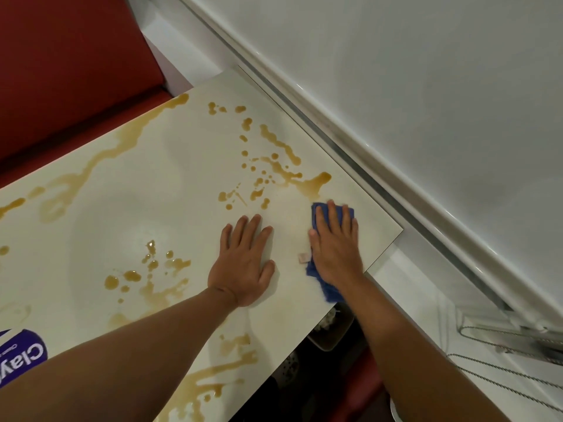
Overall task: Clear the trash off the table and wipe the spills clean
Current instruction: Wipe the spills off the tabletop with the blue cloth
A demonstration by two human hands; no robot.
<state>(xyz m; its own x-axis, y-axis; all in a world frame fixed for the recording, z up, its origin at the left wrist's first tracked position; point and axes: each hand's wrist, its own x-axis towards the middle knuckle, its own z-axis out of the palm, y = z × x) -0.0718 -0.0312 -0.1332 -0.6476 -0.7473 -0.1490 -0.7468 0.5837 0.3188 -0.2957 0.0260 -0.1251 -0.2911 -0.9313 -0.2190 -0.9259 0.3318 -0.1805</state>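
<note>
White wall panels and a pale moulding run diagonally behind one cream counter [170, 184], with a red seat beyond its far-left edge. Two hands work on this counter. One left hand [243, 263] lies flat, palm down, its five fingers [246, 229] straight and slightly spread, holding nothing. One right hand [333, 245] presses down on a single blue cloth [320, 281], its fingers [333, 213] straight and close together on top of it; cloth shows just past the fingertips and again under the wrist at the counter's near edge. Between the two hands, just beside the right thumb, lies one small pinkish scrap [303, 257], too small to identify.

Brown spills [313, 184] lie in several separate patches. One pool sits just ahead of the right fingertips, nearly touching the cloth, with a beaded streak running farther away from it. A scatter of small drops lies ahead of the left fingers. Another cluster of drops [146, 272] sits to the left of the left hand, near the wrist. One long smeared trail [100, 159] follows the far-left edge, well apart from both hands. More streaks [213, 379] lie below the left forearm by the near edge.

One purple-and-white package [27, 357], partly cut off at the frame's lower left, rests on the counter beside the left forearm.
</note>
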